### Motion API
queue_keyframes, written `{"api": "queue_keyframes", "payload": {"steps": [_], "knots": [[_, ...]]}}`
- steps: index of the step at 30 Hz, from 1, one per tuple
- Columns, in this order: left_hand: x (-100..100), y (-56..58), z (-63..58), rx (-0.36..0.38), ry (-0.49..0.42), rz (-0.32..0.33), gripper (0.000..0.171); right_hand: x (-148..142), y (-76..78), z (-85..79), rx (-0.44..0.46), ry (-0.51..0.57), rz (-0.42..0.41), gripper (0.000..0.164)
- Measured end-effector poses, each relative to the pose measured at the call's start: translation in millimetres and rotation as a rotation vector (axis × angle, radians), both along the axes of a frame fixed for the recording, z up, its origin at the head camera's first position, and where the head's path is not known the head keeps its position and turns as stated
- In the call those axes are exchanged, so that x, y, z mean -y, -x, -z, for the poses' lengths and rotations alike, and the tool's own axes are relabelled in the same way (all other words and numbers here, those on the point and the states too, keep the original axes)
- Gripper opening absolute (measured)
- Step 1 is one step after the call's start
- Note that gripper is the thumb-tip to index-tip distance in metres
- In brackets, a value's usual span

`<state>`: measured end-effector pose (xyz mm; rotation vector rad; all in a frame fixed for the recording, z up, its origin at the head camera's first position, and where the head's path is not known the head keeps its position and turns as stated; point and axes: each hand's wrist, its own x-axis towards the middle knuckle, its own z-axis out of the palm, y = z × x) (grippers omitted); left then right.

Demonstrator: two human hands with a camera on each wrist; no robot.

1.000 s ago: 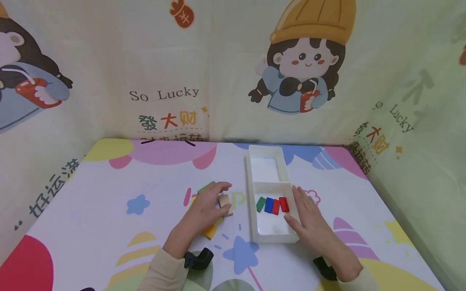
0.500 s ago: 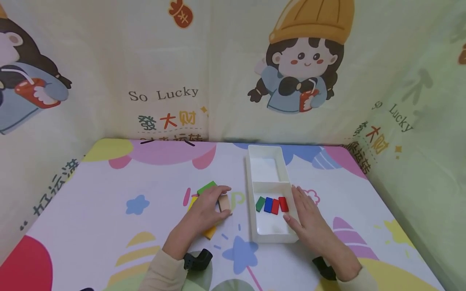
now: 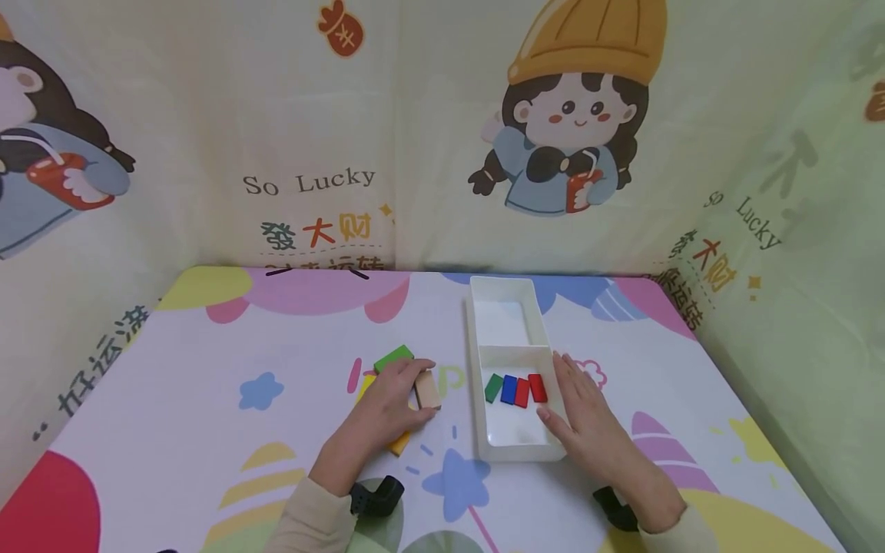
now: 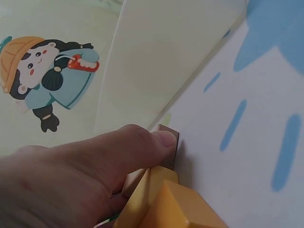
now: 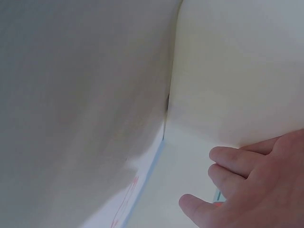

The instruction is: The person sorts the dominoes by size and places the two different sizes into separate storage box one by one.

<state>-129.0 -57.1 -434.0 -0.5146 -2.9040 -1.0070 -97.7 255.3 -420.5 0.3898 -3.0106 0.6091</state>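
My left hand (image 3: 376, 407) pinches a pale wooden block (image 3: 427, 390) between thumb and fingers, left of the white box. In the left wrist view the thumb presses one end of that block, close to a yellow block (image 4: 135, 199) and an orange block (image 4: 183, 209). A green block (image 3: 392, 355) shows beyond the fingers in the head view; the hand partly covers this group. My right hand (image 3: 591, 422), fingers straight, rests against the right wall of the white box (image 3: 480, 415). Inside its near compartment lie a green domino-like piece (image 3: 494, 388), a blue one (image 3: 508, 389) and two red ones (image 3: 522, 392).
A divider (image 3: 515, 347) splits the box; its far compartment (image 3: 503, 322) holds nothing visible. Colourful printed cloth (image 3: 297, 369) covers the table. Cream printed curtains (image 3: 429, 153) enclose the back and sides.
The left hand's fingers have drawn slightly downward around the pale block, which shows a little more of its face. The right hand and the box stay in place.
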Motion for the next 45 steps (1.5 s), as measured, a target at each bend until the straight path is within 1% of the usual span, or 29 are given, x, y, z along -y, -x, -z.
{"api": "queue_keyframes", "payload": {"steps": [8,12,21,25,33,39,45], "knots": [[-2.1,0.6,1.5,0.006,-0.002,-0.008,0.063,0.3,0.5,-1.2,-0.01,0.007,-0.004,0.088],[-2.7,1.2,1.4,-0.008,-0.001,-0.007,0.063,0.2,0.7,-0.7,-0.003,0.004,-0.003,0.088],[-3.8,2.5,-1.5,-0.003,-0.008,0.0,0.064,0.3,0.9,0.5,0.008,-0.005,0.006,0.089],[-3.4,2.4,-2.5,-0.005,-0.01,-0.006,0.064,0.7,0.8,0.6,0.002,-0.008,0.004,0.089],[-3.6,4.0,-4.6,-0.012,-0.016,0.0,0.065,1.3,2.7,-0.3,-0.021,-0.037,0.0,0.089],[-3.9,3.5,-4.9,-0.026,-0.002,-0.002,0.065,0.9,2.2,1.3,-0.043,-0.055,0.0,0.089],[-4.6,3.6,-6.1,-0.049,-0.006,0.014,0.065,1.8,2.0,2.2,-0.105,-0.082,-0.018,0.087]]}}
